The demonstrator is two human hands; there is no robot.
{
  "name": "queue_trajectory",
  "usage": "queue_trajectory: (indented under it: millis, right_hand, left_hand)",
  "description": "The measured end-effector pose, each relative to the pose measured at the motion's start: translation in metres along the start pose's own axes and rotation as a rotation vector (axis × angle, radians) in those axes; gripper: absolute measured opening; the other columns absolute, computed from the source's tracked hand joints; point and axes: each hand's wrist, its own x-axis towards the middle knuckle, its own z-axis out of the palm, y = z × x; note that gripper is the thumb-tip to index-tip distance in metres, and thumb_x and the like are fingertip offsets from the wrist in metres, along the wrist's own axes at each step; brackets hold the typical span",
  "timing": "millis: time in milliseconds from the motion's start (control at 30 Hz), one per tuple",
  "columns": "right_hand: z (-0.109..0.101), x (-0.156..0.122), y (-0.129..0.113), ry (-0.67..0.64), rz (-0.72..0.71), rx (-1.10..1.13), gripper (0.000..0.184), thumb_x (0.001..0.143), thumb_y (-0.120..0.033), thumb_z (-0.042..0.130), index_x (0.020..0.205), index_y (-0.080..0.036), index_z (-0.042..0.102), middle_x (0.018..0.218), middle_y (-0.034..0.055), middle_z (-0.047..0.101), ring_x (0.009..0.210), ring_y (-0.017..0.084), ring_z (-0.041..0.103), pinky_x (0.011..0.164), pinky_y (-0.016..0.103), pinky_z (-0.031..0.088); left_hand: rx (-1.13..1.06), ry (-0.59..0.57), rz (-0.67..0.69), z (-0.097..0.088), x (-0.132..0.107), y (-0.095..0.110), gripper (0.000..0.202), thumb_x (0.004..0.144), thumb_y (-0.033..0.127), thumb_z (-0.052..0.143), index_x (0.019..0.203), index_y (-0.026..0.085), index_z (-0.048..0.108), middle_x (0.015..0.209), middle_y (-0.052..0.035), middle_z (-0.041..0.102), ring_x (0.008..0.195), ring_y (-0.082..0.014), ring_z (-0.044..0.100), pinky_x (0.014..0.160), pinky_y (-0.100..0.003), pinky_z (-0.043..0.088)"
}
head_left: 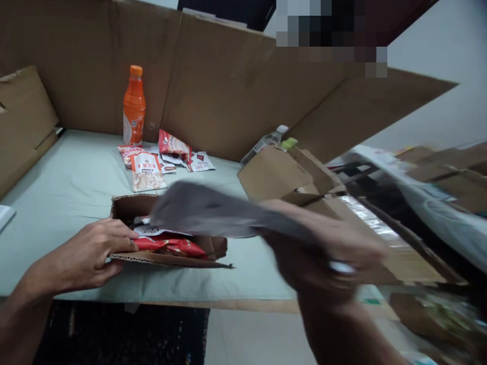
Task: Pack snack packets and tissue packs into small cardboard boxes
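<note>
My left hand [91, 251] grips the near left corner of a small open cardboard box [173, 258], thumb on the rim. Red and white snack packets [171, 246] lie inside the box. My right hand [327, 253] is smeared by motion and holds a grey flat packet [205, 210] that sweeps over the box. The box rests on a pale green table [64, 192].
An orange drink bottle [134, 105] stands at the back, with several snack packets [148, 170] in front of it. Tall cardboard walls [228, 86] ring the table. To the right lie a flattened carton [277, 172], a plastic bottle [266, 142] and blurred clutter.
</note>
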Motion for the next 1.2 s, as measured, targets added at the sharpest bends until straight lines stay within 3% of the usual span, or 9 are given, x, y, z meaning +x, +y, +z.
queue_trajectory:
  millis: [133,267,433,533,667,767,933,1100,1200]
  right_hand:
    - [0.039,0.029,0.002,-0.275,-0.177,-0.095,0.030,0.101,-0.021,0.053,0.115,-0.025,0.079,0.110,0.0067,0.082,0.101,0.022,0.077,0.089,0.038,0.062]
    - [0.049,0.042,0.013,-0.604,-0.015,-0.368,0.044,0.095,-0.020,0.059,0.139,-0.021,0.068,0.131,0.0122,0.075,0.121,0.027,0.071,0.102,0.044,0.057]
    - [0.050,0.048,-0.013,-0.801,0.102,-0.606,0.055,0.093,-0.021,0.062,0.148,-0.021,0.059,0.140,0.0131,0.070,0.125,0.030,0.068,0.099,0.041,0.056]
    - [0.070,0.063,-0.021,-0.952,0.162,-0.717,0.051,0.094,-0.017,0.058,0.145,-0.020,0.062,0.128,0.0145,0.075,0.111,0.030,0.073,0.086,0.036,0.055]
    - [0.094,0.081,-0.005,-1.185,0.241,-0.783,0.037,0.093,-0.004,0.050,0.115,-0.014,0.078,0.110,0.0165,0.081,0.098,0.027,0.076,0.074,0.031,0.051]
    - [0.093,0.083,0.004,-1.252,0.258,-0.782,0.030,0.091,-0.004,0.056,0.105,-0.012,0.081,0.106,0.0173,0.081,0.093,0.026,0.077,0.070,0.030,0.051]
    - [0.080,0.079,-0.014,-1.094,0.182,-0.742,0.041,0.098,-0.019,0.058,0.138,-0.022,0.068,0.127,0.0120,0.077,0.113,0.028,0.073,0.086,0.035,0.054]
    - [0.093,0.082,-0.019,-1.191,0.231,-0.824,0.031,0.097,-0.007,0.052,0.105,-0.012,0.081,0.108,0.0183,0.081,0.103,0.030,0.076,0.082,0.035,0.055]
    - [0.081,0.075,-0.014,-1.111,0.169,-0.750,0.033,0.096,-0.007,0.054,0.115,-0.015,0.080,0.114,0.0153,0.080,0.106,0.029,0.076,0.084,0.034,0.057]
  left_hand:
    - [0.010,0.013,0.013,0.003,-0.001,0.002,0.041,0.077,0.004,0.056,0.109,0.024,0.074,0.114,-0.0036,0.077,0.110,-0.0243,0.068,0.097,-0.038,0.053]
    - [0.006,-0.007,-0.004,0.006,-0.004,0.002,0.028,0.083,0.006,0.059,0.099,0.022,0.075,0.102,-0.0031,0.076,0.098,-0.0231,0.068,0.089,-0.036,0.052]
    - [0.001,0.006,0.036,0.008,-0.004,-0.003,0.034,0.082,0.005,0.060,0.107,0.023,0.074,0.102,-0.0032,0.076,0.098,-0.0230,0.068,0.088,-0.036,0.052]
    - [-0.003,0.023,0.042,0.009,-0.003,-0.006,0.033,0.081,0.005,0.060,0.105,0.023,0.074,0.101,-0.0025,0.076,0.098,-0.0231,0.069,0.088,-0.036,0.052]
    - [0.031,0.048,0.056,0.010,-0.002,-0.009,0.032,0.083,0.006,0.060,0.106,0.023,0.074,0.104,-0.0031,0.077,0.097,-0.0235,0.069,0.087,-0.037,0.052]
    - [0.041,0.036,0.047,0.010,-0.002,-0.008,0.031,0.085,0.007,0.059,0.106,0.023,0.074,0.102,-0.0031,0.077,0.095,-0.0234,0.069,0.085,-0.036,0.052]
    - [0.024,0.006,0.040,0.006,-0.002,-0.006,0.031,0.082,0.005,0.058,0.101,0.023,0.074,0.100,-0.0033,0.076,0.094,-0.0232,0.068,0.083,-0.036,0.050]
    - [0.059,-0.024,0.021,0.004,0.001,-0.007,0.029,0.086,0.006,0.057,0.101,0.023,0.075,0.101,-0.0035,0.078,0.095,-0.0232,0.069,0.086,-0.037,0.052]
    - [0.087,0.022,0.054,0.006,-0.001,-0.006,0.027,0.088,0.007,0.056,0.099,0.023,0.075,0.105,-0.0048,0.078,0.097,-0.0224,0.070,0.087,-0.036,0.055]
